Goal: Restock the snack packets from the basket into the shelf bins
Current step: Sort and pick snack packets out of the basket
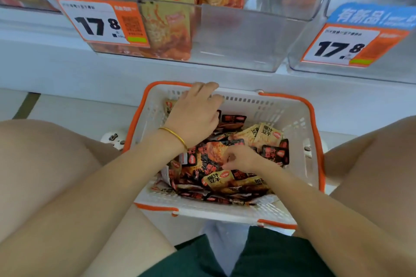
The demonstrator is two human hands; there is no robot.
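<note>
A white basket with orange rim (290,119) sits on the floor between my knees, holding several small snack packets (267,135), some yellow, some black and red. My left hand (194,114), with a gold bracelet, is palm down over the packets at the basket's far left, fingertips near the far rim; its grip is hidden. My right hand (239,158) is lower in the middle of the pile, its fingers pinched on a dark snack packet (213,155). Above, a clear shelf bin (238,38) holds yellow packets (166,29) in its left half.
A second clear bin (315,36) stands to the right with a blue and orange 17.8 price tag (344,47). Another 17.8 tag (101,22) hangs on the left bin's front. The white shelf ledge (67,69) runs just beyond the basket. My knees flank the basket.
</note>
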